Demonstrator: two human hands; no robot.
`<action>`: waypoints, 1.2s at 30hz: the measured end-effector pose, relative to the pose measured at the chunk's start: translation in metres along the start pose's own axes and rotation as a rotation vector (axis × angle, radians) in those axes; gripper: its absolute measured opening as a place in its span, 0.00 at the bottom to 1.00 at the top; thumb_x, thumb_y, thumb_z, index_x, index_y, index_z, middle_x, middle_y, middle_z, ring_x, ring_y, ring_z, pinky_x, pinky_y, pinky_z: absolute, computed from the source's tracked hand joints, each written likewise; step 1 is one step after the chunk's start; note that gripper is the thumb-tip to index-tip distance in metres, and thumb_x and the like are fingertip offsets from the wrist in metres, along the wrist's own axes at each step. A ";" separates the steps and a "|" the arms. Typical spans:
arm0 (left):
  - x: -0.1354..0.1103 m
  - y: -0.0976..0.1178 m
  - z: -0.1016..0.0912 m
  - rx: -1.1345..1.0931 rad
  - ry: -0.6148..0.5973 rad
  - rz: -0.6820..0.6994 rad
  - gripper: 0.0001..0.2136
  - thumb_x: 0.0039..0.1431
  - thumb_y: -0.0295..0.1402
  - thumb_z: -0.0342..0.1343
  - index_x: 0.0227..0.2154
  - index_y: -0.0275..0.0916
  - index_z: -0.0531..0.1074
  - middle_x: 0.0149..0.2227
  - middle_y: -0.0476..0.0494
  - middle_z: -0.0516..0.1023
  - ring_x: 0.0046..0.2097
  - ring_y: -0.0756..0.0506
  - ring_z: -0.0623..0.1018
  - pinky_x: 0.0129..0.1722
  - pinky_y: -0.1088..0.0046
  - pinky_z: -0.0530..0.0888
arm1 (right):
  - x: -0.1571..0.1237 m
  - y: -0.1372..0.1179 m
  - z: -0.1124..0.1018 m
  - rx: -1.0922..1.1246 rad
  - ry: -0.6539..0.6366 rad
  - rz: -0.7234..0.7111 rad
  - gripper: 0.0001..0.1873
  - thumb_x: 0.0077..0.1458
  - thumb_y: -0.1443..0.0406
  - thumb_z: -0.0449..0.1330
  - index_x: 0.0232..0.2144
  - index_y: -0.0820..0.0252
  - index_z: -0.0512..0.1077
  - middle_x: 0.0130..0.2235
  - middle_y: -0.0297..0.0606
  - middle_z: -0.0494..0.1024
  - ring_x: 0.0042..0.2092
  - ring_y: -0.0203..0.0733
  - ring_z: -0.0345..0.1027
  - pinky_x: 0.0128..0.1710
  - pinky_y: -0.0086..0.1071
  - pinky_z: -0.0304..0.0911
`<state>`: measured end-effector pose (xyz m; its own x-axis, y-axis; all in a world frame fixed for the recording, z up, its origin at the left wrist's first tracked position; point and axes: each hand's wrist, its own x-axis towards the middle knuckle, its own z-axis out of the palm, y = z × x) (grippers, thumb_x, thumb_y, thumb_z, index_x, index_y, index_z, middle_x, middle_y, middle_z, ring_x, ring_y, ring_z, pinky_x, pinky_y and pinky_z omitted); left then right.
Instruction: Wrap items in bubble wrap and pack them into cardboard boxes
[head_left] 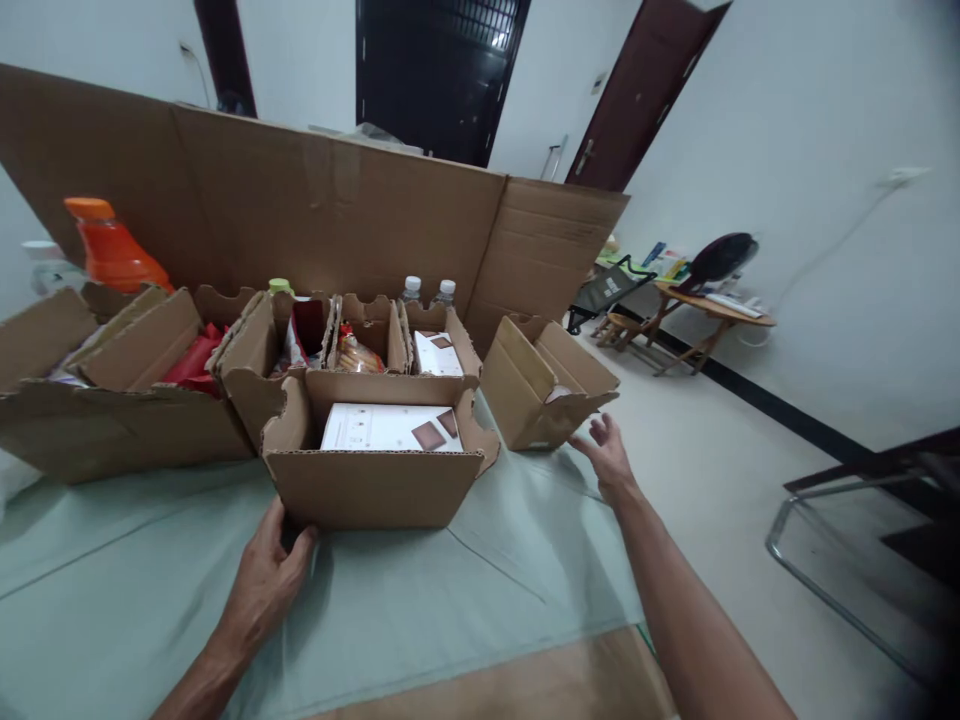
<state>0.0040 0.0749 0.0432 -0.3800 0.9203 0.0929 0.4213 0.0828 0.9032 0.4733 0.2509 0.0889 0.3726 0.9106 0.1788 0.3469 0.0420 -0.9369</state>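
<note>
A small open cardboard box (367, 490) stands at the front of the cloth-covered table, holding a white carton (375, 427) with brown squares printed on it. My left hand (271, 565) is at its lower left corner, fingers along the side and thumb by the bottom front edge; the fingertips are partly hidden. To the right stands another open cardboard box (525, 405), with something pale inside that I cannot make out. My right hand (606, 455) is close to its lower right side, fingers spread and holding nothing.
Several cardboard bins form a row behind, holding red packets (196, 362), a snack bag (358, 350) and another white carton (437, 353). An orange bottle (112, 245) stands at left. A tall cardboard panel (360, 210) backs the table. A metal-framed chair (817, 570) is at right.
</note>
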 end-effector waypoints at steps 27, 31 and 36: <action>-0.001 -0.021 0.005 0.079 0.044 -0.023 0.18 0.56 0.48 0.56 0.44 0.42 0.71 0.33 0.46 0.77 0.30 0.44 0.73 0.26 0.71 0.67 | 0.028 0.000 0.025 0.109 -0.461 -0.056 0.27 0.41 0.52 0.70 0.42 0.61 0.78 0.47 0.41 0.84 0.49 0.49 0.75 0.53 0.40 0.68; 0.001 -0.014 0.004 0.088 0.027 0.007 0.18 0.55 0.47 0.56 0.43 0.41 0.71 0.32 0.46 0.77 0.29 0.45 0.72 0.27 0.70 0.68 | 0.018 -0.008 0.025 0.039 -0.378 -0.063 0.28 0.41 0.51 0.69 0.42 0.60 0.77 0.46 0.42 0.84 0.49 0.51 0.75 0.49 0.40 0.70; 0.002 0.002 0.004 0.006 0.026 0.013 0.19 0.54 0.41 0.57 0.47 0.40 0.72 0.37 0.44 0.80 0.32 0.45 0.74 0.31 0.70 0.70 | -0.031 -0.006 0.012 -0.126 -0.025 -0.065 0.27 0.43 0.46 0.67 0.38 0.59 0.76 0.43 0.50 0.82 0.49 0.61 0.74 0.55 0.56 0.65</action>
<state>0.0070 0.0786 0.0434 -0.3960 0.9109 0.1156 0.4308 0.0731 0.8995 0.4495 0.2277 0.0854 0.3252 0.9176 0.2288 0.4757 0.0503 -0.8782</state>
